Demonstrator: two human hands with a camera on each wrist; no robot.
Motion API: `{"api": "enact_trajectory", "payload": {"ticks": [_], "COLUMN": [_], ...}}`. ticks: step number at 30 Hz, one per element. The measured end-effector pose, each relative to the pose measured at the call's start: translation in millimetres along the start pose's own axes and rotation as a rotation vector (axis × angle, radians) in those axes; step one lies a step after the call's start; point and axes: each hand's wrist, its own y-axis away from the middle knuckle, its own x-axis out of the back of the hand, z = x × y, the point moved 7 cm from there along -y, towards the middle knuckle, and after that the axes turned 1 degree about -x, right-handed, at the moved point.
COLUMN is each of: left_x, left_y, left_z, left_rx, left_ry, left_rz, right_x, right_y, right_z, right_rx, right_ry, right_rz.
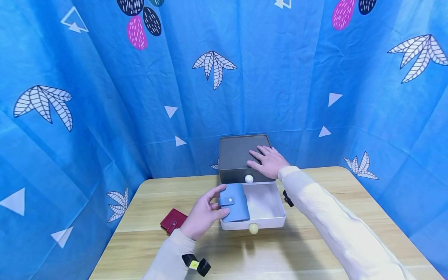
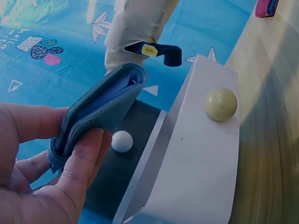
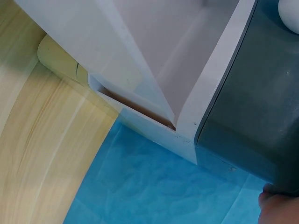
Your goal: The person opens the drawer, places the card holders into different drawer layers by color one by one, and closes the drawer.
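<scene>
A blue snap-strap wallet (image 1: 236, 202) is pinched between the thumb and fingers of my left hand (image 1: 206, 212), over the left part of a pulled-out white drawer (image 1: 267, 202). In the left wrist view the folded wallet (image 2: 100, 105) stands tilted, its inner edges showing between the covers. My right hand (image 1: 269, 161) rests with fingers spread on the dark grey top of the small drawer box (image 1: 234, 151). Only a bit of that hand (image 3: 280, 210) shows in the right wrist view, at the box's edge.
A red wallet (image 1: 174, 221) lies on the wooden table (image 1: 147, 198), left of the drawer. The white drawer has a yellowish knob (image 1: 253, 228); the grey drawer above it is closed and has a white knob (image 1: 249, 179). A blue patterned curtain (image 1: 280, 77) surrounds the table's back and sides.
</scene>
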Motion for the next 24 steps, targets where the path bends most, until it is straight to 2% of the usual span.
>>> {"api": "enact_trajectory", "payload": {"ticks": [8, 14, 24], "left_x": [-9.2, -18.2, -30.9], "left_y": [-10.8, -19.9, -31.8], "left_z": [-2.7, -3.3, -8.2], "left_rx": [0.019, 0.068, 0.123], "left_ry": [-0.052, -0.052, -0.081], "left_rz": [0.023, 0.035, 0.007], "right_x": [0, -2, -1], "right_y": [-0.6, -0.3, -0.7], "right_z": [0, 1, 1], "right_rx": [-0.007, -0.015, -0.007], "right_ry": [-0.005, 0.001, 0.002], "right_rz": [0.014, 0.016, 0.018]}}
